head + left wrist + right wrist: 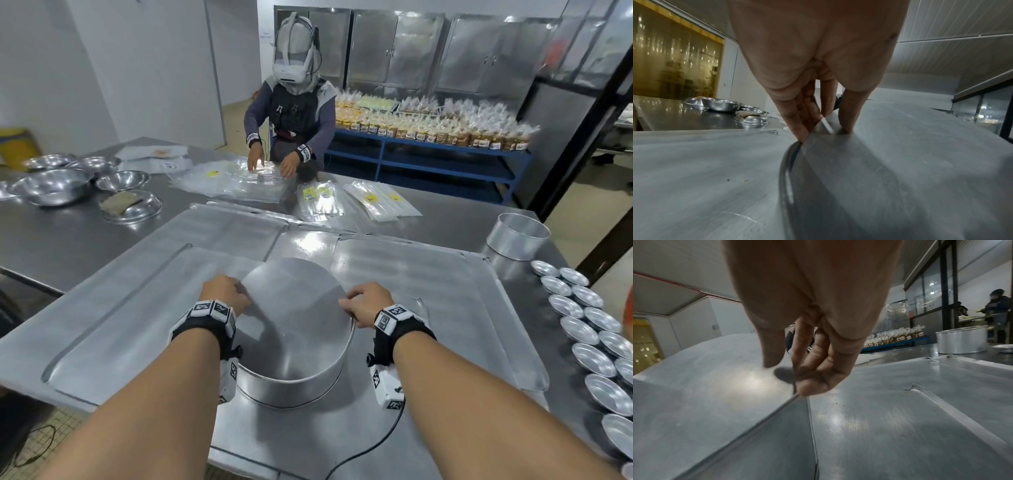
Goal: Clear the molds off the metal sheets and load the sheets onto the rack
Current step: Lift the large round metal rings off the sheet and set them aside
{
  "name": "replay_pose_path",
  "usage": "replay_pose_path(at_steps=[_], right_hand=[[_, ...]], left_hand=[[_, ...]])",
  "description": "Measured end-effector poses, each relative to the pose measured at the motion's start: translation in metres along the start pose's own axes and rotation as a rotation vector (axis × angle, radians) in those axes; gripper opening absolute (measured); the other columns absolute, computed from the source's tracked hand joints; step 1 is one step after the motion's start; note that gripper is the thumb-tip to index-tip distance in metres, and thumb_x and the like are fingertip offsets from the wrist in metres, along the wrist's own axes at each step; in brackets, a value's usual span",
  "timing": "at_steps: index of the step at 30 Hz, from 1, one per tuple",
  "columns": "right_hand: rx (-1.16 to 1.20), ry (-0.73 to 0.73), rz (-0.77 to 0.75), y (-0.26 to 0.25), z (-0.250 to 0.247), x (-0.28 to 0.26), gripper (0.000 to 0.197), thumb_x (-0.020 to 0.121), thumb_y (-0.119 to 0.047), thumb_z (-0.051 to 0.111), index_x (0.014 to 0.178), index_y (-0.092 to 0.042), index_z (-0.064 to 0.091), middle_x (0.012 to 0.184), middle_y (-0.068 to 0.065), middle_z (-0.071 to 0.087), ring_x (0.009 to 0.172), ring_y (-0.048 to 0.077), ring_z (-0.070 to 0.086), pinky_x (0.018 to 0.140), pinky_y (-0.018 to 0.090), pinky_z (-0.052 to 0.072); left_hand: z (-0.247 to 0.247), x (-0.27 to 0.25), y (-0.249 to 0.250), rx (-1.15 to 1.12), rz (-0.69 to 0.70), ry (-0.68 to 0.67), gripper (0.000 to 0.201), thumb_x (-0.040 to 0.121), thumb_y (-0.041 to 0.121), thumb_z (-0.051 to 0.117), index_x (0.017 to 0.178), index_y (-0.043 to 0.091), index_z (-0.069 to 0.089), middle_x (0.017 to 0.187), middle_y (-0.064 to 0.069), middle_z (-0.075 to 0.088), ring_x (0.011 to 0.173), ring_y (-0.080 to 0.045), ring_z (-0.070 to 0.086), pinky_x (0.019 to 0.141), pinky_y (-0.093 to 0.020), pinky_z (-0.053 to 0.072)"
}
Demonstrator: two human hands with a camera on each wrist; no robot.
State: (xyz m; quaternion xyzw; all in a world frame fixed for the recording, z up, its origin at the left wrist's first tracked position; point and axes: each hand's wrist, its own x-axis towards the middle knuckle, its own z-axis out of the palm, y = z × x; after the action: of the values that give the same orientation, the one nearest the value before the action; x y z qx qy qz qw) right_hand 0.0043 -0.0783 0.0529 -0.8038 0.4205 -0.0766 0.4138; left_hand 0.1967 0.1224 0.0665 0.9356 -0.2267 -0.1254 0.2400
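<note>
A large round metal mold (294,315) stands upside down, flat base up, over the seam between two metal sheets, the left sheet (137,308) and the right sheet (445,291). My left hand (227,291) grips the mold's left rim; in the left wrist view the fingers (797,128) curl down the outside and the thumb lies on the flat top (890,162). My right hand (359,301) holds the right rim. From the right wrist its fingers (813,386) pinch the edge of the mold (705,386), thumb just above the top.
A second round mold (517,240) stands at the table's back right. Several small tart molds (589,329) line the right edge. Metal bowls (54,185) sit at the left. Opposite, a person (291,113) handles plastic bags (239,181).
</note>
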Motion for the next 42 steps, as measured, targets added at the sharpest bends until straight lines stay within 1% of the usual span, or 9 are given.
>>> replay_pose_path(at_steps=[3,8,14,18,25,28,31,36,42], right_hand=[[-0.035,0.080,-0.065,-0.003,0.004,0.004,0.014,0.089,-0.026,0.064,0.084,-0.019,0.076,0.080,0.005,0.069,0.077,0.021,0.062,0.078,0.029,0.054],[-0.123,0.064,-0.037,-0.005,0.007,0.007,0.020,0.090,-0.022,0.065,0.096,-0.010,0.080,0.094,0.008,0.076,0.084,0.022,0.066,0.069,0.018,0.041],[-0.182,0.067,-0.052,-0.009,0.010,0.012,0.022,0.073,-0.008,0.075,0.093,-0.015,0.082,0.092,0.007,0.076,0.086,0.020,0.070,0.071,0.018,0.048],[-0.238,0.026,-0.014,-0.010,0.015,0.016,0.029,0.074,0.001,0.076,0.100,-0.011,0.079,0.098,0.011,0.074,0.090,0.024,0.071,0.082,0.024,0.056],[-0.198,0.073,0.046,-0.003,0.020,0.010,0.033,0.079,0.002,0.063,0.109,-0.007,0.074,0.112,0.013,0.070,0.104,0.030,0.066,0.087,0.032,0.056],[-0.167,0.052,0.128,0.006,0.023,0.002,0.024,0.079,0.000,0.059,0.095,0.000,0.076,0.098,0.016,0.074,0.091,0.032,0.071,0.077,0.031,0.059],[-0.049,0.030,0.201,0.023,0.031,0.002,0.021,0.069,-0.005,0.063,0.084,0.006,0.074,0.084,0.021,0.074,0.076,0.035,0.074,0.069,0.049,0.062],[0.131,-0.010,0.257,0.025,0.034,-0.022,0.014,0.067,-0.008,0.067,0.079,-0.004,0.074,0.078,0.017,0.074,0.069,0.034,0.074,0.068,0.048,0.062],[0.392,0.023,0.302,0.035,0.012,-0.026,0.011,0.066,-0.003,0.075,0.076,0.000,0.075,0.078,0.016,0.073,0.075,0.032,0.072,0.073,0.051,0.062]], left_hand=[[0.001,-0.001,0.007,-0.001,0.050,0.023,0.045,0.088,0.030,0.067,0.133,0.025,0.060,0.129,-0.010,0.063,0.119,-0.030,0.057,0.097,-0.032,0.046],[0.000,0.004,0.010,0.008,0.057,0.020,0.021,0.092,0.022,0.056,0.088,0.013,0.074,0.092,-0.017,0.071,0.091,-0.034,0.065,0.066,-0.027,0.045],[0.004,0.009,0.010,0.041,0.107,0.029,0.038,0.089,0.011,0.060,0.124,0.023,0.068,0.116,-0.010,0.069,0.109,-0.031,0.063,0.093,-0.034,0.051],[0.008,0.011,0.010,0.101,0.179,-0.014,0.030,0.083,0.007,0.054,0.101,0.018,0.076,0.099,-0.010,0.072,0.100,-0.032,0.065,0.082,-0.032,0.054],[0.009,0.012,-0.008,0.172,0.079,-0.092,0.035,0.087,0.015,0.062,0.121,0.005,0.064,0.122,-0.017,0.064,0.115,-0.034,0.059,0.091,-0.032,0.046],[0.006,0.015,-0.024,0.174,-0.049,-0.172,0.027,0.084,0.024,0.063,0.104,0.008,0.070,0.110,-0.015,0.069,0.096,-0.034,0.065,0.074,-0.029,0.047],[0.013,0.020,-0.043,0.170,-0.125,-0.285,0.031,0.067,0.039,0.060,0.080,0.012,0.069,0.093,-0.011,0.072,0.080,-0.029,0.065,0.075,-0.028,0.052],[0.012,0.002,-0.045,0.041,-0.147,-0.314,0.003,0.076,0.013,0.061,0.075,0.011,0.062,0.082,-0.012,0.069,0.077,-0.030,0.068,0.071,-0.031,0.054],[0.021,0.017,-0.028,-0.192,-0.179,-0.293,0.024,0.056,-0.001,0.061,0.078,0.004,0.070,0.078,-0.020,0.072,0.073,-0.037,0.071,0.073,-0.047,0.060]])
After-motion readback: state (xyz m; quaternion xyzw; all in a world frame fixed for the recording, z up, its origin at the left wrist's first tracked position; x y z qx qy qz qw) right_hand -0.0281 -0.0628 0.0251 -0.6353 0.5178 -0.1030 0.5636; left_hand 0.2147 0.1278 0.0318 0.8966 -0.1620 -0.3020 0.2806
